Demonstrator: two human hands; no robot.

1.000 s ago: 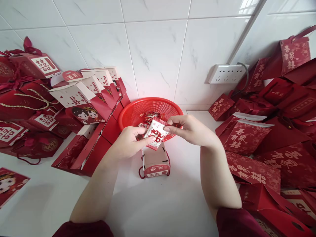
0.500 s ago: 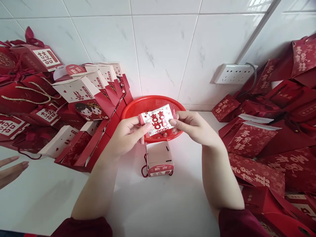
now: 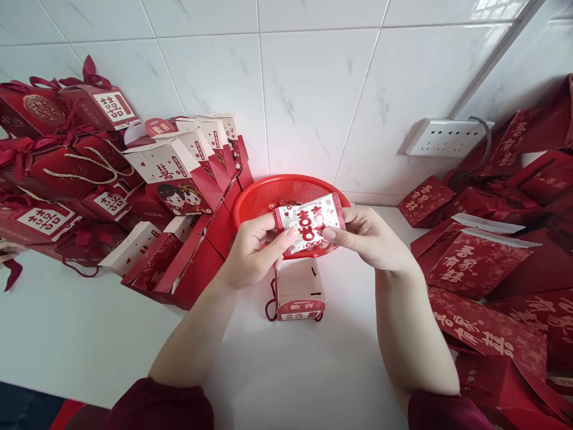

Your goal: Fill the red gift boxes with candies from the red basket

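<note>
Between my two hands is a white and red wrapped candy packet (image 3: 308, 222) with large red characters, its printed face turned up toward me. My left hand (image 3: 256, 249) pinches its left end, thumb on top. The right end is gripped by my right hand (image 3: 376, 240), thumb on the print and fingers behind. Under and behind the packet stands a red plastic basket (image 3: 250, 197) with small items at its bottom, partly hidden by the packet. Just below my hands sits a small red and white gift box (image 3: 299, 286) with a dark red cord at its sides.
Stacked red gift boxes (image 3: 49, 161) and upright white and red boxes (image 3: 172, 173) crowd the left. More red boxes (image 3: 465, 257) pile up on the right, below a wall socket strip (image 3: 447, 137). Another person's hand (image 3: 6, 251) is at the left edge beside a ribbon.
The view has swung slightly left, so everything sits farther right. The packet has tilted a little in my hands. The other person's hand has drawn back toward the left edge.
</note>
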